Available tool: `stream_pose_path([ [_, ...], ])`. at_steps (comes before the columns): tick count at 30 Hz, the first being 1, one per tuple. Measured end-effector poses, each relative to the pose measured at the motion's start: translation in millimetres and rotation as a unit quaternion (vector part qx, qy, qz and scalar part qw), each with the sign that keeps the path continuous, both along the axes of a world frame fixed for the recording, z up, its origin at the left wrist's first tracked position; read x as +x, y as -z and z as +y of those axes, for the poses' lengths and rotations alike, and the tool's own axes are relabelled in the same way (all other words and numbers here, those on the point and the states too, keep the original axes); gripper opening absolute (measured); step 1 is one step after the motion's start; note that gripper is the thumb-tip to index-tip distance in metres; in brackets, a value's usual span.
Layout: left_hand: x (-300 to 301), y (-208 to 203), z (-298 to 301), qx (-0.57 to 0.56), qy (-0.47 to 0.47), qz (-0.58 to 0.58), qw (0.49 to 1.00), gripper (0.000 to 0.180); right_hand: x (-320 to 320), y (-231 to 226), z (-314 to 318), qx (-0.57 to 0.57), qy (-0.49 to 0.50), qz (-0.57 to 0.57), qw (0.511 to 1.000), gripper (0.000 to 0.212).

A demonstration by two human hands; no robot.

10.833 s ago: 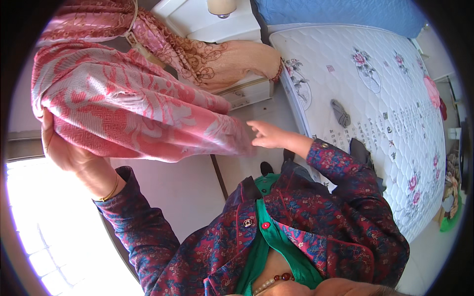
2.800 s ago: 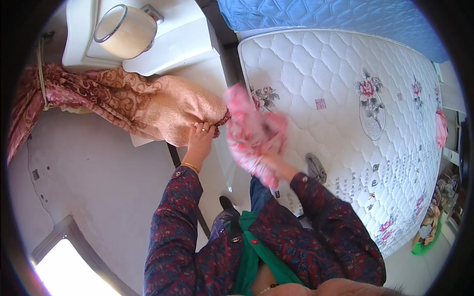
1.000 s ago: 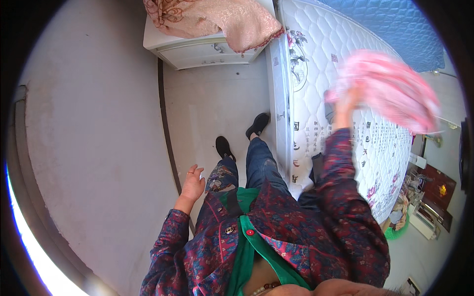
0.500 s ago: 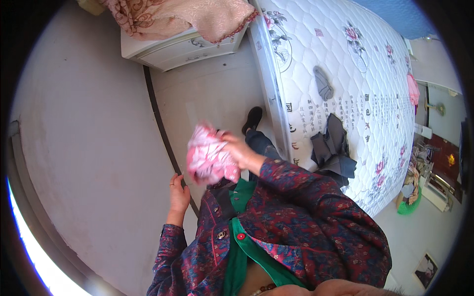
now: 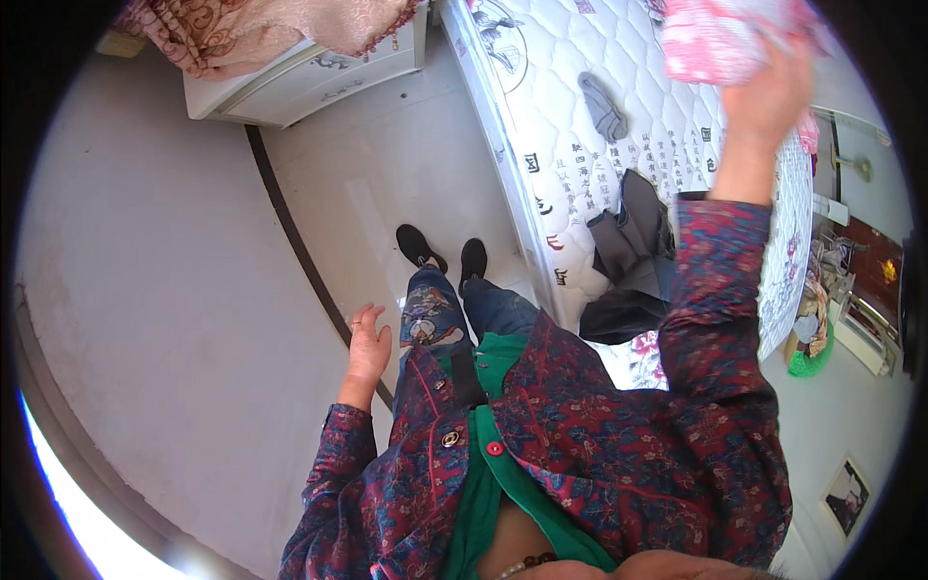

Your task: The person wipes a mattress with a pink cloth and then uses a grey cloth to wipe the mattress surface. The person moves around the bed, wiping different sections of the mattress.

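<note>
A crumpled pink-and-white cloth hangs in my right hand, held out over the far right of the bed with the fingers closed on it; its exact kind I cannot make out. My left hand is raised beside my left thigh near the wall. Its fingers are loosely spread, with nothing in them, and a ring shows on one. Below my right arm, dark grey and black fabric pieces lie in a heap on the white quilted mattress. A grey sock lies farther back on it.
A white cabinet draped with a pinkish cloth stands beyond my feet. On the left runs a pale wall with a dark skirting strip. A green basket of things sits at the far right, near a framed picture.
My right hand has swung from in front of my body to the upper right, over the bed, carrying the pink-and-white cloth. My left hand stays close to where it was. Both shoes now show.
</note>
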State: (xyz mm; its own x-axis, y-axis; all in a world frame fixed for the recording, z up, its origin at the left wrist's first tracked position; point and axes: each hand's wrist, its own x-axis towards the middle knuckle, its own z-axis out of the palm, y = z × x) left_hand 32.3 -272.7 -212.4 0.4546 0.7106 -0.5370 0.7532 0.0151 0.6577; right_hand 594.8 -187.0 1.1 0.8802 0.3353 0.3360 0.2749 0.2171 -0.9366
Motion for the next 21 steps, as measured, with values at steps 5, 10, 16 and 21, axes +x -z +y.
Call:
stream_pose_path([
  [5,25.4,6.7,-27.8,-0.044,-0.043,-0.058,0.996,0.038,-84.5,212.3,-41.6,-0.492,-0.048,-0.069,0.867,0.019],
  [10,34.3,-9.8,-69.2,-0.096,-0.099,-0.075,0.988,0.039,-246.7,292.4,-151.8,-0.296,-0.359,0.459,0.757,0.023],
  [16,15.9,-37.9,-99.9,0.143,-0.128,-0.025,0.981,0.014,-344.8,221.1,-177.6,-0.301,-0.448,0.520,0.662,0.023],
  [21,-2.1,-54.4,-108.6,0.061,-0.126,-0.099,0.985,0.026,-317.9,165.6,-159.2,-0.135,-0.396,0.555,0.719,0.020],
])
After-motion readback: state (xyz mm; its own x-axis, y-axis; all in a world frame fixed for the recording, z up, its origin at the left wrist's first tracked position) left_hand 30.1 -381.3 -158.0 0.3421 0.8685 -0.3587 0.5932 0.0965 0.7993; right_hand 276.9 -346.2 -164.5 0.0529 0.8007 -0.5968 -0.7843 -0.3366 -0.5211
